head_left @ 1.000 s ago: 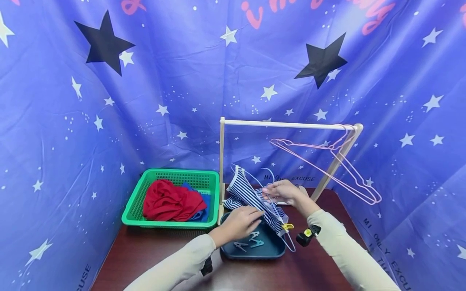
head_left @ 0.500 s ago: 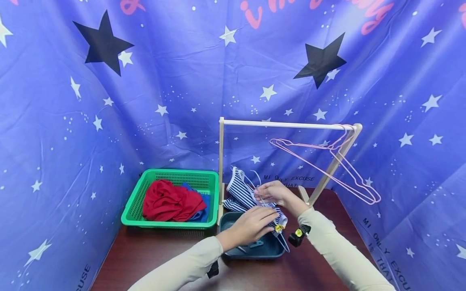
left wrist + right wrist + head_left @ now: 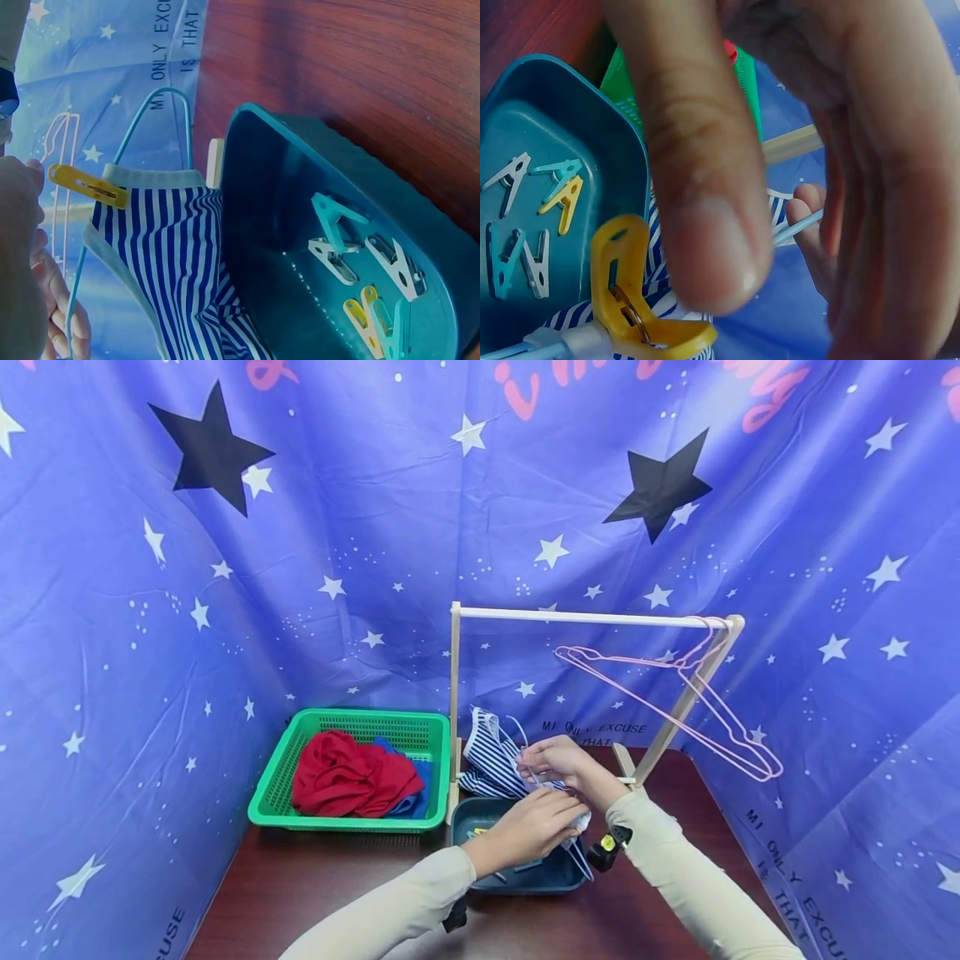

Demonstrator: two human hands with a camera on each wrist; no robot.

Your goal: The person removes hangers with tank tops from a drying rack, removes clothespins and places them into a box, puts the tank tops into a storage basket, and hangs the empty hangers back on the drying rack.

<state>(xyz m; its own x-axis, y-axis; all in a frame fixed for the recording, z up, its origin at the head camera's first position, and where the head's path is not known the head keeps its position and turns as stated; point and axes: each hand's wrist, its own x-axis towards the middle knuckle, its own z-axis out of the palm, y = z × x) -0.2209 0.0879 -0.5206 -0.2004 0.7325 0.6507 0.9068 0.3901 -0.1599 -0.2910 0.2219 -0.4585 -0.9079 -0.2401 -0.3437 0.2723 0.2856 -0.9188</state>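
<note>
My right hand (image 3: 558,758) grips a light blue wire hanger (image 3: 187,124) near its hook. A navy and white striped garment (image 3: 491,760) with white trim hangs over it. At one end of the hanger, a yellow clothespin (image 3: 88,186) clips the garment's white edge. My left hand (image 3: 525,827) is over that end, with its curved thumb and fingers apart, close to the clothespin; the right wrist view shows a gap between them. Under both hands stands a dark teal tray (image 3: 270,202) holding several clothespins, including a white one (image 3: 396,266) and a teal one (image 3: 502,262).
A green basket (image 3: 262,810) at the left holds a red cloth (image 3: 356,777) and a blue cloth (image 3: 420,789). Behind the tray rises a wooden rack (image 3: 585,616), with pink hangers (image 3: 645,714) on the right end of its bar. A starry blue curtain surrounds the table (image 3: 315,893).
My left hand has moved right, over the clipped end of the hanger, and covers the yellow clothespin in the head view. My right hand has shifted slightly left with the hanger and garment.
</note>
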